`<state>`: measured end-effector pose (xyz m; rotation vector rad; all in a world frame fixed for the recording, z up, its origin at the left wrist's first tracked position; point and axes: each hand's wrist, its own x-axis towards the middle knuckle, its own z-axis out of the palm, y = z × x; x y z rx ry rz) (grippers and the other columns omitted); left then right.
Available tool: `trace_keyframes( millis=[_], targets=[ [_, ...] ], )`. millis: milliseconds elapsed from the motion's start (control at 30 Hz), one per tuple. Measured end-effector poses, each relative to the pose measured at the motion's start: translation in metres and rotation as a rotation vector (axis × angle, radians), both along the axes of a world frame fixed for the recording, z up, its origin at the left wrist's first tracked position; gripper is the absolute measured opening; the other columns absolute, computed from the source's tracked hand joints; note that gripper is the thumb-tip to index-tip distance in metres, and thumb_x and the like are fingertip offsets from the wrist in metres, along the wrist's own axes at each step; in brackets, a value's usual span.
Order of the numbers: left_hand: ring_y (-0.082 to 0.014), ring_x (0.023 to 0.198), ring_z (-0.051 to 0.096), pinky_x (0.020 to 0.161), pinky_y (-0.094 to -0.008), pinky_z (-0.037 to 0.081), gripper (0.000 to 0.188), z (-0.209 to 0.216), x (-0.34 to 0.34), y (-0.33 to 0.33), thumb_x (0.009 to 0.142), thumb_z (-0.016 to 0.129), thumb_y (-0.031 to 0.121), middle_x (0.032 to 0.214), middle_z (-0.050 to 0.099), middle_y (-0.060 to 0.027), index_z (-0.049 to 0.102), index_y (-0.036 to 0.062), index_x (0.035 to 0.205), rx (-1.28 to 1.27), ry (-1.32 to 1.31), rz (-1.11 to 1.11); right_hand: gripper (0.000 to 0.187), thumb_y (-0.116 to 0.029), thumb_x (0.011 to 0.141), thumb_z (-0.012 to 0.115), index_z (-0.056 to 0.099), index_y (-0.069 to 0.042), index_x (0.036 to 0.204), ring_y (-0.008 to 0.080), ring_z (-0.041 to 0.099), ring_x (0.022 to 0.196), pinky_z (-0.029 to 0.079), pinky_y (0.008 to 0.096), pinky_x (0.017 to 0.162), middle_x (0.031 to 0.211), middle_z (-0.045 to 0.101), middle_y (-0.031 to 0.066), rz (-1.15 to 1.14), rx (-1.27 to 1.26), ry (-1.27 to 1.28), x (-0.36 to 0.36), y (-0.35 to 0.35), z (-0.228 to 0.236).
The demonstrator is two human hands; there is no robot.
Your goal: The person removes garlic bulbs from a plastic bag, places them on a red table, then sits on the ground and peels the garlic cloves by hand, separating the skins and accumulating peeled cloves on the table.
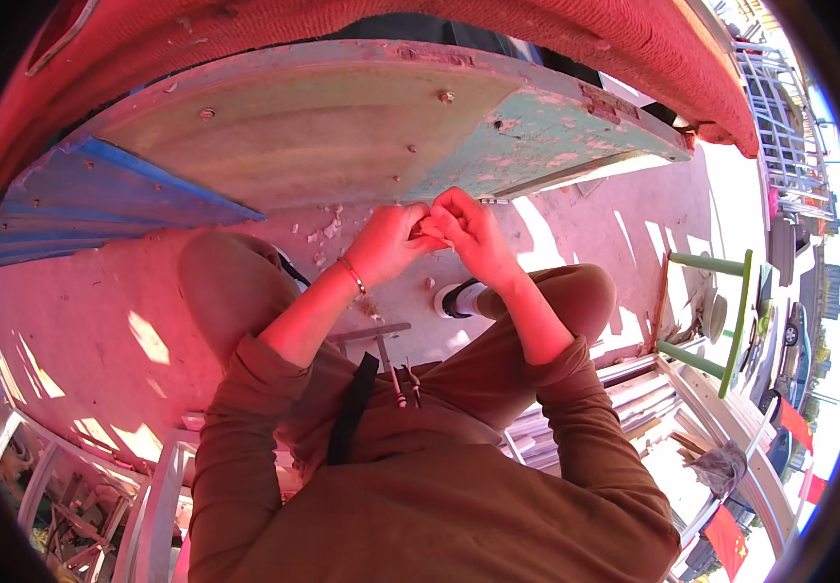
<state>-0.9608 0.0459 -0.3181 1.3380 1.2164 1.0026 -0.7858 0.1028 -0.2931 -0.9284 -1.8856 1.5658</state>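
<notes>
My left hand and my right hand meet in front of me, above the gap between my knees. The fingers of both are bent and pressed together at the tips. Something small and pale may be pinched between them, but the fingers hide it, so I cannot make out its kind. A thin bracelet circles my left wrist. Small pale scraps lie on the ground just beyond my left hand. Both forearms come out of rolled brown sleeves.
Ahead stands a worn bolted panel with a blue corrugated sheet at its left. Red ribbed cloth hangs over it. A green frame stands at right, near stacked pale strips. White frames are behind me at left.
</notes>
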Motion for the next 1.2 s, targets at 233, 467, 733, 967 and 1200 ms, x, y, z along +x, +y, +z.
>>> trace_keyframes(
  millis=[233,467,733,967,1200],
  targets=[
    [-0.0073,0.075,0.062,0.069,-0.0278,0.051,0.024,0.005,0.002,-0.001,0.088,0.077,0.008,0.078,0.068,-0.0049,0.056,-0.0012,0.084,-0.003,-0.062,-0.024,0.023,-0.023,0.109,0.053,0.058,-0.005,0.096,0.003,0.044,0.065,0.034,0.0203,0.054,0.08,0.056,-0.0028,-0.07,-0.297,0.075,0.007,-0.001,-0.002],
    [-0.0037,0.078,0.059,0.069,-0.026,0.051,0.024,-0.007,-0.008,0.003,0.088,0.079,0.007,0.08,0.068,-0.0011,0.057,-0.0012,0.084,-0.083,-0.017,-0.036,0.023,-0.027,0.107,0.056,0.061,-0.006,0.099,0.0034,0.046,0.064,0.033,0.0204,0.054,0.08,0.059,-0.0023,-0.071,-0.463,0.089,0.006,0.01,0.008],
    [-0.0063,0.076,0.061,0.069,-0.0286,0.052,0.019,-0.017,-0.01,0.004,0.081,0.079,0.004,0.079,0.07,-0.0045,0.067,-0.0029,0.095,-0.048,0.205,-0.139,0.017,-0.017,0.105,0.058,0.061,-0.001,0.109,0.0062,0.057,0.08,0.048,0.024,0.07,0.09,0.067,0.0017,0.206,-0.26,0.041,0.006,0.005,-0.006],
    [-0.0244,0.066,0.065,0.066,-0.0365,0.052,0.035,-0.01,-0.006,-0.002,0.078,0.083,0.025,0.073,0.067,-0.0191,0.064,-0.003,0.081,0.029,0.28,-0.104,0.019,-0.018,0.107,0.056,0.06,0.0,0.101,0.0048,0.055,0.078,0.046,0.022,0.068,0.086,0.064,0.0006,0.174,-0.224,-0.003,0.005,0.0,-0.004],
    [-0.0056,0.068,0.055,0.061,-0.028,0.047,0.02,0.001,-0.01,0.002,0.083,0.079,0.012,0.072,0.065,-0.0006,0.065,-0.0017,0.087,-0.156,0.076,-0.087,0.027,-0.028,0.108,0.054,0.064,-0.005,0.099,0.0034,0.051,0.07,0.037,0.0191,0.059,0.085,0.064,-0.0009,0.061,-0.454,0.034,0.011,0.008,-0.002]
  ],
)
